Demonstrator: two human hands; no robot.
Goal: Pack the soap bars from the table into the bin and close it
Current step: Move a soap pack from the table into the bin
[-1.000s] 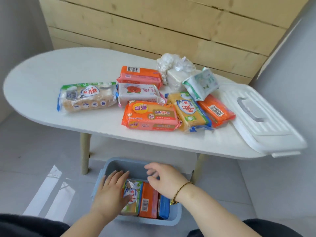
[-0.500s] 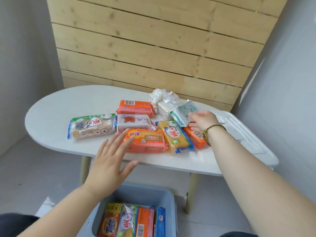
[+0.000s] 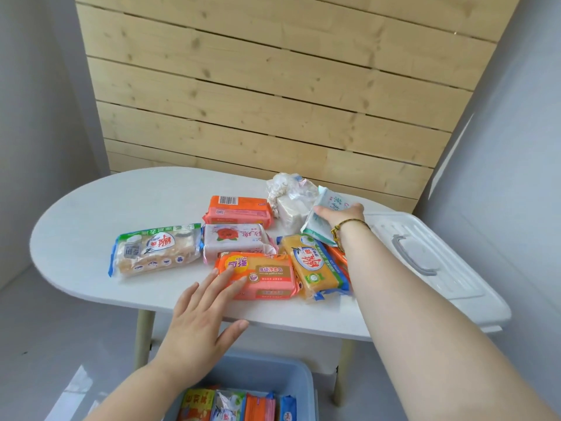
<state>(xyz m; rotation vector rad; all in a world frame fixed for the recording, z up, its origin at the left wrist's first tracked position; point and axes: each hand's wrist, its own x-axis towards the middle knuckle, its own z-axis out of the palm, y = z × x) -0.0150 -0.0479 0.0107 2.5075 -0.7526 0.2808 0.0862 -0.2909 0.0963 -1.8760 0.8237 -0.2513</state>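
Several wrapped soap bars lie on the white oval table (image 3: 91, 238). My right hand (image 3: 341, 214) grips a white-and-teal soap pack (image 3: 329, 206) at the back right, tilted up. My left hand (image 3: 202, 314) is spread open, its fingertips resting on the orange-pink soap pack (image 3: 267, 276) near the front edge. Around it lie a long green-topped pack (image 3: 156, 252), a pink rose pack (image 3: 236, 240), an orange barcode pack (image 3: 238, 209), a yellow pack (image 3: 315, 264) and a clear-wrapped white bar (image 3: 290, 200). The blue bin (image 3: 264, 373) stands on the floor below, with several bars upright inside.
The bin's white lid (image 3: 440, 265) with a grey handle lies on the table's right end, overhanging the edge. A wooden plank wall (image 3: 273, 86) rises behind the table. Grey walls close in left and right. Table legs (image 3: 142, 338) stand beside the bin.
Both hands left the bin and rose to the table. The right hand closed on the white-and-teal pack and tipped it up; the left hand's fingers reached the orange-pink pack.
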